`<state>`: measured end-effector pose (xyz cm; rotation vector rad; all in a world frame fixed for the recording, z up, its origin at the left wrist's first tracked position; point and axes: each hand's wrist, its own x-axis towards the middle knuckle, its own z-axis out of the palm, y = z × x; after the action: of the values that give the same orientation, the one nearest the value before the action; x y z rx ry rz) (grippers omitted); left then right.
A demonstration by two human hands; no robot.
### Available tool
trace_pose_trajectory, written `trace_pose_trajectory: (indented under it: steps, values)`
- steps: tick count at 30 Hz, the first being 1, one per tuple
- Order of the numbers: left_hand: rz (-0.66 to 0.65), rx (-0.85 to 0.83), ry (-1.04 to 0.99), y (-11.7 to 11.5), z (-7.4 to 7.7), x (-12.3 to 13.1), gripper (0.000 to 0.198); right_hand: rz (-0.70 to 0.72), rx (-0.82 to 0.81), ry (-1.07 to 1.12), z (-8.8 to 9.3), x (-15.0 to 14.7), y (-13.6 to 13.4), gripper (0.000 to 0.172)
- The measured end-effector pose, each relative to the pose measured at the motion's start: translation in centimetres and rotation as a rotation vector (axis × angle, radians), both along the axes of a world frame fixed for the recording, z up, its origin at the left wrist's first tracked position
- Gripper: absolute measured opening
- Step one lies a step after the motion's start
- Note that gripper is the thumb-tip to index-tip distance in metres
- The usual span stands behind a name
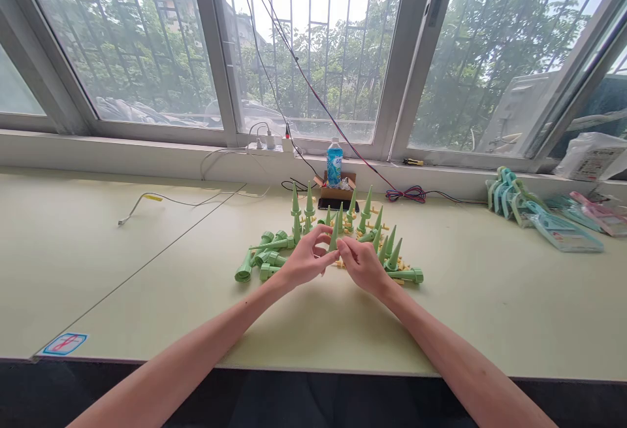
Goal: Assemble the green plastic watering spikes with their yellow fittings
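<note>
My left hand [307,257] is closed around the lower part of a green plastic watering spike [334,234], whose pointed tip sticks up. Close against it, my right hand [363,263] has thumb and forefinger pinched together at the spike's side; whatever is between those fingers is hidden. Several similar green spikes stand upright behind and to the right, such as one standing spike [393,256]. Others lie on their sides left of my hands, among them a fallen spike [243,267]. Small yellow plastic pieces [402,264] are scattered among them.
Behind the spikes are a dark phone [331,204], a small cardboard box [349,178] and a blue bottle [334,164]. A cable coil [406,194] lies at the back. Green hangers [507,194] and packaged items [563,227] sit at right; a white cable [166,197] lies left.
</note>
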<state>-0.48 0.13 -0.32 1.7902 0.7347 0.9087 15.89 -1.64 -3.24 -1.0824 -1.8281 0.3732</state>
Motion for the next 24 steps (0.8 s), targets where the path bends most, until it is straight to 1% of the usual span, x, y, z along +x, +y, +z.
trace_pose_trajectory:
  steps: [16,24]
  values:
    - [0.007,-0.003,-0.008,-0.06,0.04,-0.02,0.044,0.013,-0.003,0.001,-0.11,0.02,0.03,0.038]
    - [-0.012,-0.014,-0.039,-0.14,0.10,0.01,0.039,0.001,-0.010,0.013,-0.02,0.06,-0.03,0.040]
